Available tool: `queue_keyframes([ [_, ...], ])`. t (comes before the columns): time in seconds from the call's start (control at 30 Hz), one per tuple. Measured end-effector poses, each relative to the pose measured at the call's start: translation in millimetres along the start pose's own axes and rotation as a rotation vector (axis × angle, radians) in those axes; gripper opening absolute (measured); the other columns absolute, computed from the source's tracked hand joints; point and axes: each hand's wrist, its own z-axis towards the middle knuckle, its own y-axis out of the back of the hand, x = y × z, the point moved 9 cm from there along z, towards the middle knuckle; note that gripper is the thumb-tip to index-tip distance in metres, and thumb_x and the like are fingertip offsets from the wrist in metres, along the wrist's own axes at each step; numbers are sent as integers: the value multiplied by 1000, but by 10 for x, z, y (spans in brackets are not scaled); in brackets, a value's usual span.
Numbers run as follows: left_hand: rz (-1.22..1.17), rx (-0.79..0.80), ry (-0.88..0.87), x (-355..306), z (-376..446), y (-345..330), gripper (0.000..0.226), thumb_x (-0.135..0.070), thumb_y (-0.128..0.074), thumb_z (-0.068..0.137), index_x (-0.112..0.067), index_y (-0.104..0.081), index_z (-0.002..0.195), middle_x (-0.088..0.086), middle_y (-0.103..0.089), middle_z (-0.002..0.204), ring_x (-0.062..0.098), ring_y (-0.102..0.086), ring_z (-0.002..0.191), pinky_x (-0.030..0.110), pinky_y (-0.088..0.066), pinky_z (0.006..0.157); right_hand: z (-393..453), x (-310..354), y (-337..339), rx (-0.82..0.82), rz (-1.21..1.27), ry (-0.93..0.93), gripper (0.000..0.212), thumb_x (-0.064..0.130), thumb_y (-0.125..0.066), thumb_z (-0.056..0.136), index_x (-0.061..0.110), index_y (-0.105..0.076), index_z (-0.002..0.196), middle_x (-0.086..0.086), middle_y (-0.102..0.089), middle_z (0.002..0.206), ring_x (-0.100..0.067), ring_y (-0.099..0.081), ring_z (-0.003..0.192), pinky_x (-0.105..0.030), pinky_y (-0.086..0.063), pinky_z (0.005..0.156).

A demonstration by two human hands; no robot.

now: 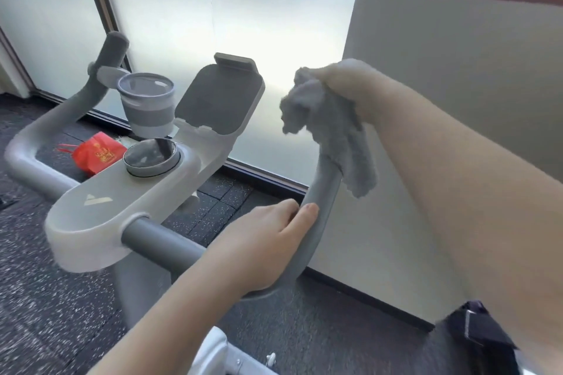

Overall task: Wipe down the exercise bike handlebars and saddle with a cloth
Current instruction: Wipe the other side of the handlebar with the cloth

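1. Nearest to my view is the right forearm, and at its end the right hand (pixel 341 85) has its fingers closed around a grey cloth (pixel 332 128).
2. I see the cloth bunched over the upper end of the right handlebar (pixel 316 222), with loose folds hanging beside the bar.
3. Lower on the same bar, my left hand (pixel 262 246) grips the curve, thumb on the near side.
4. On the console (pixel 100 210) stand a grey cup (pixel 146 106) and a tablet holder (pixel 216 100).
5. A red bag (pixel 97 155) lies on the dark floor (pixel 36 298) behind.
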Motion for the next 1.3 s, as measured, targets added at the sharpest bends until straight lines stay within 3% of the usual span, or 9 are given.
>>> queue_keyframes([
  [0.07, 11, 3, -3, -3, 0, -6, 52, -64, -17, 91, -23, -39, 69, -2, -54, 77, 20, -55, 78, 38, -45, 77, -5, -239, -31, -40, 576, 79, 25, 37, -70, 83, 12, -71, 84, -13, -69, 87, -32, -66, 82, -42, -56, 65],
  [0.17, 15, -10, -13, -26, -2, -1, 52, -63, -19, 93, -22, -40, 69, -2, -54, 76, 19, -54, 76, 38, -45, 75, -153, -393, 19, -262, 689, 172, 30, 41, -63, 90, 11, -66, 92, -5, -66, 74, -19, -61, 61, -30, -50, 59],
  [0.33, 26, -14, -20, -35, -16, 4, 51, -61, -19, 94, -21, -40, 71, -2, -56, 78, 21, -55, 81, 41, -46, 81, -472, -397, -11, -567, 271, 344, 49, 59, -54, 86, 24, -50, 120, 0, -65, 103, -22, -65, 84, -47, -55, 77],
  [0.43, 27, -26, -14, -47, -19, 22, 50, -60, -20, 95, -21, -37, 69, -3, -52, 76, 22, -54, 83, 39, -44, 78, -699, -283, -146, -643, -287, 427, 72, 44, -63, 88, 33, -22, 146, 0, -45, 130, -19, -56, 96, -38, -49, 78],
  [0.6, 34, -32, -13, -50, -16, 40, 49, -60, -20, 96, -22, -35, 69, -2, -50, 75, 22, -52, 80, 38, -39, 70, -346, 148, 141, -584, -551, 315, 27, 44, -58, 87, 22, -63, 101, 0, -66, 95, -26, -64, 85, -34, -50, 74],
  [0.77, 20, -20, -17, -34, -16, 30, 50, -61, -19, 95, -22, -38, 70, -3, -53, 75, 20, -54, 80, 38, -44, 74, 89, -149, 250, -340, 238, 69, 38, 51, -62, 85, 17, -68, 103, -8, -70, 100, -27, -67, 93, -41, -54, 85],
  [1.0, 17, -22, -27, -64, -24, 29, 42, -58, -22, 96, -31, -47, 77, -4, -63, 92, 22, -58, 93, 37, -45, 81, -646, -1036, -720, -130, 1158, -109, 56, 55, -39, 97, 11, -58, 68, -4, -55, 65, -16, -48, 46, -21, -40, 40],
  [1.2, 23, -20, -40, -47, -8, 21, 55, -60, -18, 95, -21, -48, 72, -2, -60, 83, 20, -57, 85, 42, -47, 84, -680, -769, -146, -575, 613, 84, 40, 44, -36, 101, 13, -58, 87, -1, -55, 62, -10, -53, 51, -22, -47, 53],
  [1.3, 27, -24, -41, -18, -4, 15, 55, -60, -18, 95, -20, -48, 72, -2, -59, 81, 20, -57, 83, 42, -47, 82, -518, -556, -41, -624, 323, 248, 34, 51, -34, 97, 27, -53, 111, 3, -64, 107, -13, -61, 100, -37, -47, 94],
])
